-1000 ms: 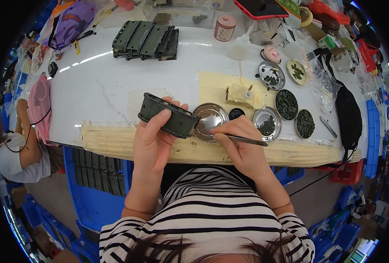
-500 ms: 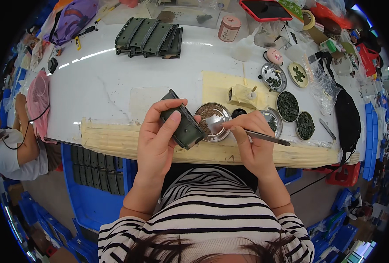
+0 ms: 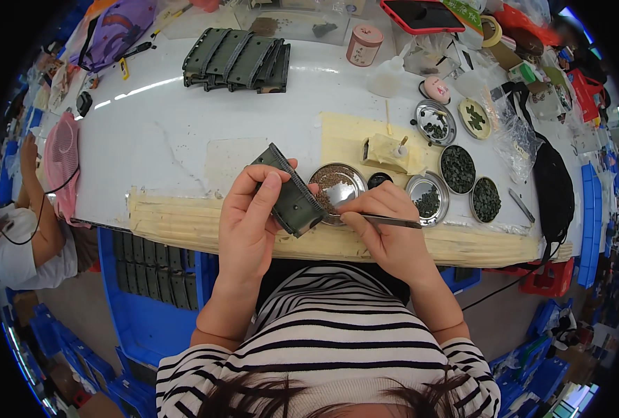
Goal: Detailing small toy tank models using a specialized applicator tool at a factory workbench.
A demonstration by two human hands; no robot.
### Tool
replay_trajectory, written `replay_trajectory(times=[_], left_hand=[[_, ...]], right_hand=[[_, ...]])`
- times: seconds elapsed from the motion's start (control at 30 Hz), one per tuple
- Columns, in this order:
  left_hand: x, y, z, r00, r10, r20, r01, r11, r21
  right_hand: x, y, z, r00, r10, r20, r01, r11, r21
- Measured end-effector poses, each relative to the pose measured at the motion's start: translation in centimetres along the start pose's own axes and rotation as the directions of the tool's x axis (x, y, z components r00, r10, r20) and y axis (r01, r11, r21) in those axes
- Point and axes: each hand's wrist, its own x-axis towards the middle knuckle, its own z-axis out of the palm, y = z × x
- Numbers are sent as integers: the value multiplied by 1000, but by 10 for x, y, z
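Observation:
My left hand (image 3: 248,217) is closed on a dark green rectangular plastic part (image 3: 297,205) with a ribbed edge and a small hole, held tilted above the table edge. My right hand (image 3: 396,240) pinches a pair of tweezers (image 3: 401,223); their back end points right, and the tips are hidden by my fingers near the green part. Just beyond both hands lies a round metal dish (image 3: 351,187) holding small brown pieces. A second metal dish (image 3: 440,216) with small dark green bits sits to the right of it.
Two round tins (image 3: 457,169) (image 3: 486,200) of dark green pieces stand at the right. A taped block (image 3: 387,155) and a small black cap (image 3: 379,180) are behind the dishes. Stacked green panels (image 3: 236,61) lie far left; a blue crate (image 3: 142,327) is below. Another person (image 3: 34,240) sits at left.
My right hand with the tweezers has moved left and slightly down toward the green part. The left hand has shifted its grip slightly, the part nearly in place. The second dish shows more.

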Motion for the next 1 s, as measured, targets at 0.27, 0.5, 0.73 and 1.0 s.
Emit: replay_trajectory(times=[0.27, 0.5, 0.73, 1.0], left_hand=[[-1, 1, 0, 997, -56, 50, 49, 991, 127], [3, -6, 14, 927, -245, 285, 193, 961, 198], [9, -13, 16, 909, -293, 295, 243, 950, 194], [8, -17, 20, 922, -275, 271, 270, 961, 56]], right_hand=[[3, 0, -9, 984, 108, -141, -59, 947, 315], [18, -15, -24, 993, 65, -97, -14, 893, 449], [22, -14, -26, 997, -43, -60, 62, 927, 369], [7, -11, -19, 956, -254, -146, 267, 961, 71]])
